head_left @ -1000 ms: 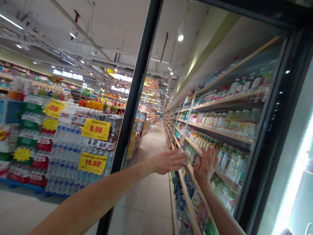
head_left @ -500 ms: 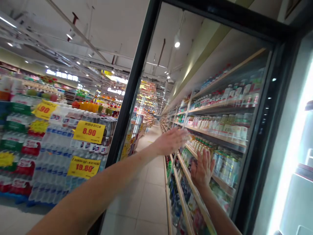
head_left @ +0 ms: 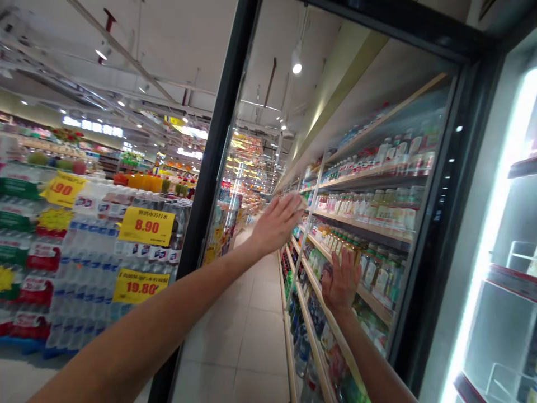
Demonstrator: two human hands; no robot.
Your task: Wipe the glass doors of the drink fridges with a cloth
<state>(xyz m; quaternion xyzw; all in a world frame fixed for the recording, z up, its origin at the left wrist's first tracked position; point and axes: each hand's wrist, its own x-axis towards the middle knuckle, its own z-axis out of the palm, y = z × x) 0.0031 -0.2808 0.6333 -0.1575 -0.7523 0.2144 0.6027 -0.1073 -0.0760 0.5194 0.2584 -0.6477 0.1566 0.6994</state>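
Note:
My left hand (head_left: 273, 223) reaches across from the lower left and lies flat against a glass door (head_left: 225, 95) with a black frame. Fingers close together, it presses a small pale cloth (head_left: 302, 202) on the glass; most of this cloth is hidden behind the fingers, and its exact kind is unclear. Lower and to the right, my right hand (head_left: 342, 284) is raised with its fingers upright and slightly apart. Its palm faces the glass and appears to rest on it, holding nothing visible.
Beyond the glass, drink shelves (head_left: 369, 215) line an aisle with a tiled floor (head_left: 260, 336). Stacked bottle packs (head_left: 79, 280) with yellow price signs (head_left: 146, 226) stand at the left. A lit cooler interior (head_left: 499, 313) with racks borders the right.
My left hand has slid left and slightly up across the glass with the cloth. My right hand stays in nearly the same place on the door. The view has shifted slightly.

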